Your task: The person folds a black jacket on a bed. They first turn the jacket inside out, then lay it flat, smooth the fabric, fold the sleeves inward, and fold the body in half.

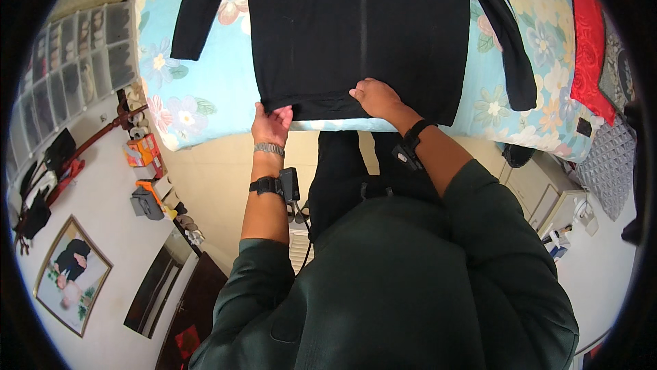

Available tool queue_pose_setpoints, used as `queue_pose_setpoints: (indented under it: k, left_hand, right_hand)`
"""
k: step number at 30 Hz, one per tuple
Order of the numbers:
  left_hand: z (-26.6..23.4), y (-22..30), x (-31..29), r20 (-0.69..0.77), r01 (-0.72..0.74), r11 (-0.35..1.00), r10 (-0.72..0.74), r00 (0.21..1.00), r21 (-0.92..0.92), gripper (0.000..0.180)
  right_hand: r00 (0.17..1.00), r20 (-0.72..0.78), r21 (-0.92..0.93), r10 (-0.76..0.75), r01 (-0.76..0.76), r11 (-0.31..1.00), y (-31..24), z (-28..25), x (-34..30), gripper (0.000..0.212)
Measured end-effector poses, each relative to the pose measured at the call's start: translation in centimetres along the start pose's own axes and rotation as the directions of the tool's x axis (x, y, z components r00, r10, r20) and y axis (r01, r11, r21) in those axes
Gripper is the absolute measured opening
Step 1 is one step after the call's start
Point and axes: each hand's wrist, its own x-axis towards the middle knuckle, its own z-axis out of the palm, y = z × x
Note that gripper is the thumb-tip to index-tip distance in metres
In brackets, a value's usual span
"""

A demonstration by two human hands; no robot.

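Observation:
A black long-sleeved top (417, 41) lies spread on the bed, its sleeves out to both sides and its lower edge toward me. Along that edge, a strip of the hem (321, 106) looks folded or rumpled between my hands. My left hand (272, 122) is at the left bottom corner of the top, palm turned up, thumb and fingers apart, the fingertips touching the cloth. Farther right, my right hand (378, 100) is closed on the hem, knuckles up; its fingertips are partly hidden.
Under the top is a light blue floral bedspread (185, 89). Red cloth (592, 48) and a grey quilted cushion (609, 171) lie at the right. Clear shoe boxes (75, 62) and orange boxes (142, 151) stand at the left. A white cabinet (537, 188) is at the lower right.

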Motion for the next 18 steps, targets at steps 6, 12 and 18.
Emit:
queue_pose_setpoints:
  k: [6,12,18]
  left_hand:
    - [2.8,0.6,-1.6,0.217,0.008,0.997,-0.024,0.976,0.073,0.061]
    - [4.1,0.2,-2.2,0.093,-0.017,0.991,0.005,0.996,0.136,0.061]
    - [4.4,-0.2,-0.4,-0.065,-0.043,0.968,0.061,0.996,0.246,0.049]
  right_hand:
    - [0.994,0.078,0.008,0.07,-0.071,0.997,-0.3,-0.3,1.4,0.053]
    - [0.993,0.067,0.045,0.095,-0.098,0.994,-1.0,-1.0,1.0,0.052]
    - [0.995,0.092,0.029,0.037,-0.039,0.999,-1.5,-1.7,-0.8,0.035]
